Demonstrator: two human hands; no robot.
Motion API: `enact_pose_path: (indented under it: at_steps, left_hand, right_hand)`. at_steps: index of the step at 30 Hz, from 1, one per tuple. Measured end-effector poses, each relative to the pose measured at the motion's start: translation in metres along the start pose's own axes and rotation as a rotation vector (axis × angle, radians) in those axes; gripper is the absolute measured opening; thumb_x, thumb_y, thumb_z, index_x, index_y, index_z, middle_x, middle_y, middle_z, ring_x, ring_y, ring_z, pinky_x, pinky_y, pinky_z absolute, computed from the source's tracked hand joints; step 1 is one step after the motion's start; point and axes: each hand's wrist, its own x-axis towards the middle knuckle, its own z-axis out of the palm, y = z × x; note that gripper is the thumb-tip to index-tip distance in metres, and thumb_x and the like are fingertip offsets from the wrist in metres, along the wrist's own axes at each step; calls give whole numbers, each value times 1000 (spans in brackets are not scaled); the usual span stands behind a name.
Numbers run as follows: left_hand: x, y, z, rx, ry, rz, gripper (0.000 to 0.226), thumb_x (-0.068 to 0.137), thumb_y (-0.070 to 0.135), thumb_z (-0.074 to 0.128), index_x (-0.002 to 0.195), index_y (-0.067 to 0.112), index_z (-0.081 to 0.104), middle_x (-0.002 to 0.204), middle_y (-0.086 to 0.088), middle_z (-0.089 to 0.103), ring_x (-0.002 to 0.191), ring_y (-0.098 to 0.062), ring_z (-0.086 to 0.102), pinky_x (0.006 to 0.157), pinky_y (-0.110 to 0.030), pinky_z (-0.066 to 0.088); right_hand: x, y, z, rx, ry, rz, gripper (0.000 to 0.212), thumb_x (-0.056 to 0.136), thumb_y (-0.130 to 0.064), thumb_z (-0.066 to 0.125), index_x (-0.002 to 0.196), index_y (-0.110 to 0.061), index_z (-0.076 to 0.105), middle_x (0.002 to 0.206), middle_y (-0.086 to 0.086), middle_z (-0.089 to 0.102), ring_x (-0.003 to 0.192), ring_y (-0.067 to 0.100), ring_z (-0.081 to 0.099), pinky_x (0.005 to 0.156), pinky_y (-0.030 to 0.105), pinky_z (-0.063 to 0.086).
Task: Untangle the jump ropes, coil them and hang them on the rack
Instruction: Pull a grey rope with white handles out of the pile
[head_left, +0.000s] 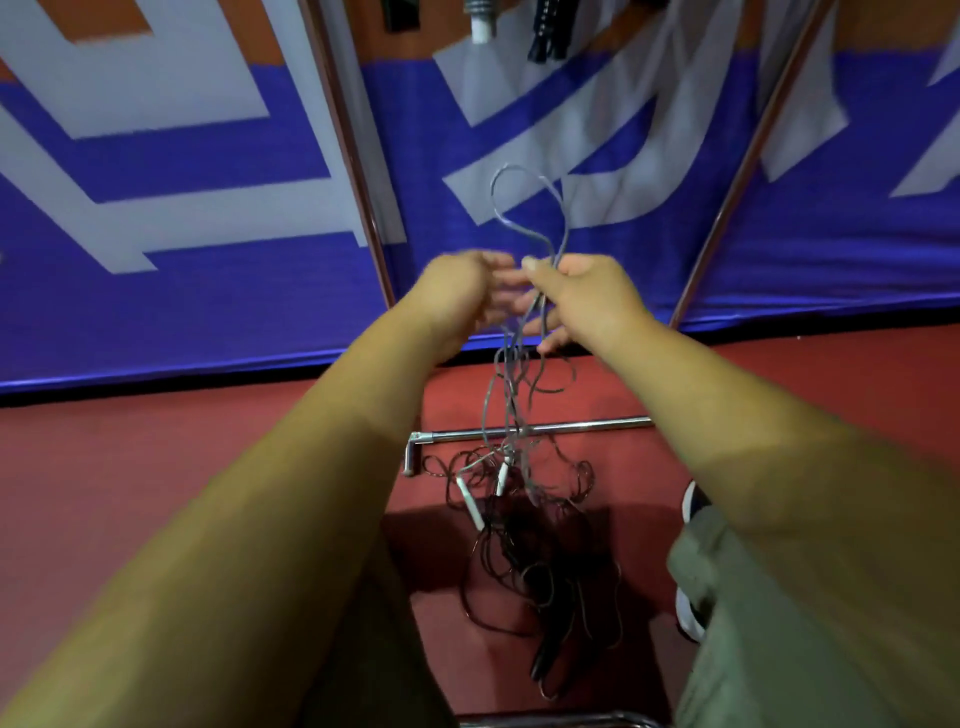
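A grey jump rope (524, 208) loops up above my hands and hangs down in several strands to its white handles (470, 501) near the floor. My right hand (587, 296) grips the bundle of grey strands at chest height. My left hand (462, 296) is blurred beside it, fingers reaching into the same strands; whether it grips them is unclear. On the red floor below lies a tangle of black jump ropes (540, 561) with a black handle (545, 660).
A chrome rack with slanted poles (353, 156) and a low base bar (545, 428) stands against a blue, white and orange banner (182, 208). Coiled ropes and handles (545, 31) hang at the top. My trouser leg (753, 623) and shoe (693, 499) are at right.
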Motion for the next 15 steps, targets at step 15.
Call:
enact_pose_path:
  at_steps: [15]
  left_hand:
    - [-1, -48, -4, 664, -332, -66, 25, 111, 20, 52, 113, 4, 71, 103, -2, 79, 84, -21, 77, 77, -32, 55]
  right_hand:
    - [14, 2, -7, 157, 176, -3, 37, 103, -42, 69, 108, -5, 73, 91, 12, 80, 69, 21, 74, 49, 28, 56]
